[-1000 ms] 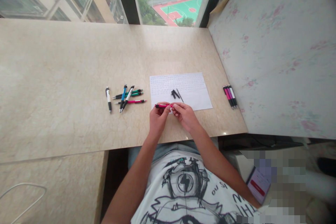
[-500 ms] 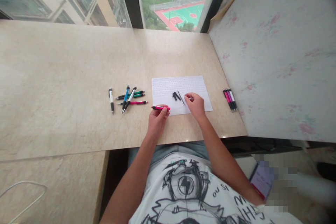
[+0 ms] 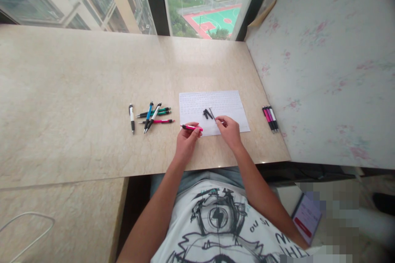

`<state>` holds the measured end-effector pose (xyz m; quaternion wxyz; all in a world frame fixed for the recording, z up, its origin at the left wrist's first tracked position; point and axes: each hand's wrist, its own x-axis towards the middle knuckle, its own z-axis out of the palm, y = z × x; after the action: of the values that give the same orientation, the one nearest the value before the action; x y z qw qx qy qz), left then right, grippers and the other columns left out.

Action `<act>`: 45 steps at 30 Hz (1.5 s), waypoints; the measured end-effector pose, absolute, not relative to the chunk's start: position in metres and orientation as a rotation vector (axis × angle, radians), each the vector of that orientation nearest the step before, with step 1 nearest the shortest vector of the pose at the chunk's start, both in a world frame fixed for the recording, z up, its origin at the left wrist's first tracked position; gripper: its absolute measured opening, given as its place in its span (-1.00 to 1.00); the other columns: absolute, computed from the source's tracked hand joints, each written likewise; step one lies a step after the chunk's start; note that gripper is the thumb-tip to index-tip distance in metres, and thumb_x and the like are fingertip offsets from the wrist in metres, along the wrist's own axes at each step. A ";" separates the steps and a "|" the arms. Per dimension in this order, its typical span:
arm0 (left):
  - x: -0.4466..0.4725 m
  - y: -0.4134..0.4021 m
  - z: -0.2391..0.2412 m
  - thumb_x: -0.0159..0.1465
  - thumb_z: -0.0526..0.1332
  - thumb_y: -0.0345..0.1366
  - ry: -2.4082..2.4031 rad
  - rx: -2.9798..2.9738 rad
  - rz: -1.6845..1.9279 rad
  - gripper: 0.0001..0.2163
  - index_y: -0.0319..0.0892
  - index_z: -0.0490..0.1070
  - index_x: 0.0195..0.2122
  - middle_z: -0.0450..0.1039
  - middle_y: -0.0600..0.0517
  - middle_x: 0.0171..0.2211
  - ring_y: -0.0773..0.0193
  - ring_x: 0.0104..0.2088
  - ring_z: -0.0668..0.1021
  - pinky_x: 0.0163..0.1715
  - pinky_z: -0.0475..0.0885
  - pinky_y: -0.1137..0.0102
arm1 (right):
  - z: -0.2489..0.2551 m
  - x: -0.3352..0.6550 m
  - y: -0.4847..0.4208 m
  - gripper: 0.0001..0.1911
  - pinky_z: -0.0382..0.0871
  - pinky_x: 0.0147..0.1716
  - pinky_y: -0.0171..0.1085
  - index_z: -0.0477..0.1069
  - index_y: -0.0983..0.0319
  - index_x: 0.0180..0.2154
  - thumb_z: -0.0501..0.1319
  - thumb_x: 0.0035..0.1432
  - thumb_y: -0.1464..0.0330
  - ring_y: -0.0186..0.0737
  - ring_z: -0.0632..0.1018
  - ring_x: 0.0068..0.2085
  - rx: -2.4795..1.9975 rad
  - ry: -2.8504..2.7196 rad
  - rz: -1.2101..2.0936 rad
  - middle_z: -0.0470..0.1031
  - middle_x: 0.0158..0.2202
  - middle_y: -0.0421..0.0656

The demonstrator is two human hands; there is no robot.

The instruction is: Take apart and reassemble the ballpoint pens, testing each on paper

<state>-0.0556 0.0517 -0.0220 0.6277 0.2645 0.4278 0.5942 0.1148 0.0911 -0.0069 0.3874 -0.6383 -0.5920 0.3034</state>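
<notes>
Left hand [image 3: 187,139]: fingers closed on a pink pen [image 3: 191,127], which was held level, just above the near left corner of the sheet of paper [image 3: 231,104], with its dark tip pointing left. Right hand [image 3: 230,129]: thumb and forefinger pressed together on the near end of a thin dark rod [image 3: 212,114], which slanted away from the hand across the sheet; the rest of the fingers were curled. The two hands were close, but not touching.

Just beside the far end of the rod, two small black parts [image 3: 205,113] lay on the sheet, whose upper part bore lines of handwriting too small to read.

To the left of the sheet, a loose cluster of pens [image 3: 153,115] in blue, green, white and pink lay crossed over one another on the beige stone table [image 3: 77,90]; a white-and-black pen [image 3: 132,117] lay apart, farther left.

To the right of the sheet, a tight row of pens [image 3: 270,117] lay near the table's edge, just beside a pale flowered wall [image 3: 324,70].

Beyond the far edge of the table, a window [image 3: 212,4] showed a sports court far below.
</notes>
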 end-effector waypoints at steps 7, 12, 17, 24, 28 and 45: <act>-0.055 0.048 -0.022 0.19 0.37 -0.21 1.057 0.877 1.305 -0.68 -0.15 0.44 -0.05 0.53 0.01 -0.27 0.32 -0.31 0.56 -0.19 0.45 0.36 | 0.004 0.093 0.061 -0.80 0.42 -0.37 -0.29 0.53 0.22 -0.20 0.16 0.19 0.35 -0.24 0.54 -0.35 -1.438 -1.599 0.929 0.60 -0.24 -0.11; -0.053 0.047 -0.021 0.20 0.36 -0.17 1.118 0.933 1.311 -0.70 -0.15 0.46 -0.09 0.51 0.01 -0.27 0.31 -0.30 0.56 -0.25 0.46 0.40 | 0.010 0.089 0.048 -0.75 0.37 -0.47 -0.34 0.50 0.22 -0.10 0.16 0.18 0.43 -0.24 0.53 -0.30 -1.309 -1.782 0.857 0.55 -0.19 -0.07; -0.052 0.046 -0.025 0.19 0.36 -0.16 1.099 0.959 1.264 -0.71 -0.16 0.46 -0.11 0.53 -0.01 -0.26 0.24 -0.26 0.58 -0.21 0.47 0.35 | 0.003 0.090 0.046 -0.81 0.42 -0.39 -0.27 0.55 0.19 -0.17 0.20 0.22 0.34 -0.19 0.53 -0.28 -1.341 -1.764 0.821 0.57 -0.23 -0.06; -0.052 0.045 -0.012 0.21 0.34 -0.18 1.097 1.002 1.247 -0.74 -0.15 0.48 -0.11 0.50 0.02 -0.30 0.31 -0.33 0.53 -0.21 0.47 0.36 | -0.014 0.093 0.051 -0.67 0.44 -0.36 -0.25 0.54 0.22 -0.17 0.31 0.09 0.15 -0.21 0.56 -0.36 -1.379 -1.039 1.204 0.60 -0.33 -0.13; -0.051 0.044 -0.009 0.21 0.33 -0.17 1.114 0.990 1.240 -0.76 -0.16 0.49 -0.16 0.51 0.02 -0.30 0.33 -0.36 0.53 -0.23 0.48 0.36 | -0.011 0.109 0.064 -0.68 0.41 -0.36 -0.24 0.55 0.25 -0.21 0.27 0.12 0.15 -0.19 0.56 -0.34 -1.503 -1.174 0.985 0.61 -0.33 -0.09; -0.053 0.043 -0.012 0.30 0.22 -0.07 1.119 1.010 1.254 -0.73 -0.19 0.50 -0.28 0.51 0.00 -0.37 0.32 -0.42 0.52 -0.35 0.40 0.40 | -0.011 0.119 0.064 -0.66 0.22 -0.37 -0.27 0.42 0.21 -0.41 0.04 0.35 0.21 -0.25 0.39 -0.44 -1.628 -1.702 0.374 0.42 -0.48 -0.17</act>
<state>-0.0531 0.0431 -0.0117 0.5569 0.4278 0.4740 0.5312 0.1187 0.0643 -0.0114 0.3695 -0.6343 -0.6633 0.1458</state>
